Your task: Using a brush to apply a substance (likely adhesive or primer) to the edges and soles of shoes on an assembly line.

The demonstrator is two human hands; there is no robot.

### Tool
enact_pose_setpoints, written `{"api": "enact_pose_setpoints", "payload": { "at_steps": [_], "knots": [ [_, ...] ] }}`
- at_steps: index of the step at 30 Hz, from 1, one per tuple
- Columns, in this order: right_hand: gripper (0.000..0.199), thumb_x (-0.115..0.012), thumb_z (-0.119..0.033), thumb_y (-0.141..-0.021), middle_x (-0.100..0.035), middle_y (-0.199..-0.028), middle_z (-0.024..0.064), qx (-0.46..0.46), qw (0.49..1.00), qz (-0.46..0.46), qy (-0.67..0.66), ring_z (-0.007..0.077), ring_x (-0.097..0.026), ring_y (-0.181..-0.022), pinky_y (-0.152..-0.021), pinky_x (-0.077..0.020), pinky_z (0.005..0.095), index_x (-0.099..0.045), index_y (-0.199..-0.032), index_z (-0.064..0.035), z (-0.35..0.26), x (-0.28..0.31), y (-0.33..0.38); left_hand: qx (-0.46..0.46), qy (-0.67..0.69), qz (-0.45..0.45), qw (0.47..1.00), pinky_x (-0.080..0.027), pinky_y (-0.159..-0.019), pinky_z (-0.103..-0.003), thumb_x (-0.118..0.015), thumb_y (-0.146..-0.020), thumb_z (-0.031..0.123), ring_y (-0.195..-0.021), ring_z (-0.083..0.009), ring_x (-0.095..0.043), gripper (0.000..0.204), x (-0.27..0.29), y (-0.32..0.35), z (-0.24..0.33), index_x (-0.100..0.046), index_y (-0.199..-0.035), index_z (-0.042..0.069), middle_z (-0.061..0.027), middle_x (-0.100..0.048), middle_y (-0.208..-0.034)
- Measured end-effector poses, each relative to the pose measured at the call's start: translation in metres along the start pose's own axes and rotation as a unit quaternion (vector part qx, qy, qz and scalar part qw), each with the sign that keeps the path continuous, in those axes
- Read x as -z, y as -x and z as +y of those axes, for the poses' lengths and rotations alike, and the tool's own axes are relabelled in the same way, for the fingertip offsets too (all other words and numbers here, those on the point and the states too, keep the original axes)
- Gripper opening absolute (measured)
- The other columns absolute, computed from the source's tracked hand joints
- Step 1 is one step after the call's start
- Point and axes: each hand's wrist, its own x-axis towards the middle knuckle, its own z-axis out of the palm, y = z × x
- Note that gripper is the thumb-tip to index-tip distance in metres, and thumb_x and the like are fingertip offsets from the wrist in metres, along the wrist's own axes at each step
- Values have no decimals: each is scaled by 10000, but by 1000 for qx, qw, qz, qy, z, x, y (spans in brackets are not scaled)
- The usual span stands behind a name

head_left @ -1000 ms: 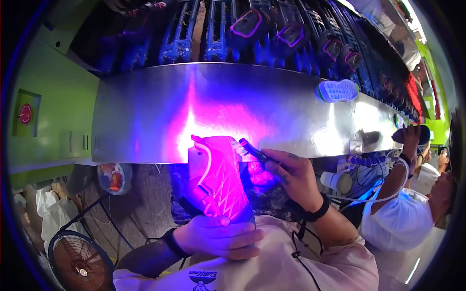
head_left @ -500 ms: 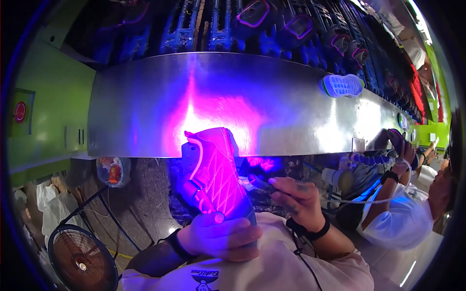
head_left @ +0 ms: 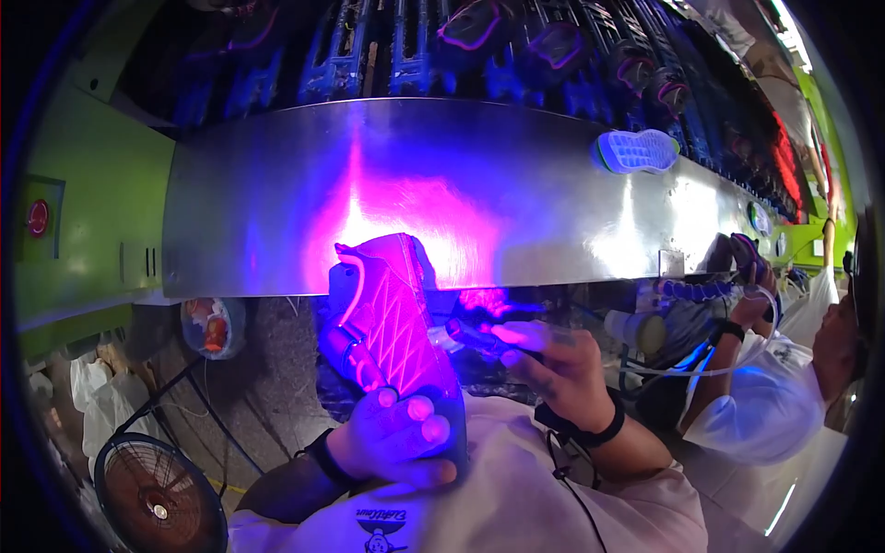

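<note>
My left hand grips a shoe upper by its lower end, fingers wrapped across it. The upper stands tilted in front of the metal table, with quilted stitching lit bright pink and violet; its true colour cannot be told. In my right hand is a slim dark tool, pinched between thumb and fingers. Its pale tip lies close beside the right edge of the shoe upper; whether they touch cannot be made out.
A metal table runs across, bearing a pale shoe sole. Beyond it is a dark conveyor carrying shoe parts. A green machine housing stands left, a fan lower left. A co-worker handles a shoe at right.
The shoe upper has shifted slightly left in view. My right hand has brought the slim tool left, nearer the upper. Fingers of my left hand have changed position on it.
</note>
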Motion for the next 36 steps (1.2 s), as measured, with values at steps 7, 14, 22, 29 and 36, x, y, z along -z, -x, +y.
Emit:
{"api": "enact_pose_setpoints", "payload": {
  "at_steps": [7,14,22,29,36],
  "knots": [
    [348,-779,-113,-925,-767,-1153,160,66,996,17,58,301,-736,-895,-855,-569,381,-753,-1272,-114,-19,20,23,259,175,-133,941,-122,-1272,-612,-538,-1045,466,-1599,-391,-178,842,5,30,10,-199,-1646,-19,-217,-218,-1716],
    [349,-793,-109,-898,-773,-1118,175,107,990,44,85,325,-759,-981,-884,-574,420,-753,-1242,-63,-37,38,34,18,-193,-59,979,-562,-948,-622,-502,-1056,175,-1217,-585,-607,499,3,-62,6,-380,-1361,-200,-520,-529,-1283],
    [346,-794,-49,-863,-771,-1075,192,146,983,73,80,327,-740,-883,-826,-571,409,-759,-1204,-12,-56,45,38,111,-293,-39,949,-581,-900,-604,-509,-1058,145,-1188,-584,-624,475,-2,-121,8,-426,-1383,-192,-490,-530,-1299],
    [460,-763,70,-819,-736,-1076,198,270,938,150,155,316,-702,-830,-731,-559,375,-711,-1272,11,-60,44,18,148,-192,-65,968,-533,-953,-615,-568,-1038,190,-1199,-545,-609,501,17,-160,1,-500,-1380,-170,-441,-451,-1459],
    [486,-762,105,-797,-737,-1074,185,299,913,160,226,310,-710,-850,-737,-562,377,-717,-1270,1,-84,56,-16,268,-50,-6,962,-516,-968,-546,-707,-879,75,-1213,-518,-600,735,28,-181,-24,-387,-1493,-174,-431,-390,-1529]
  ]
}}
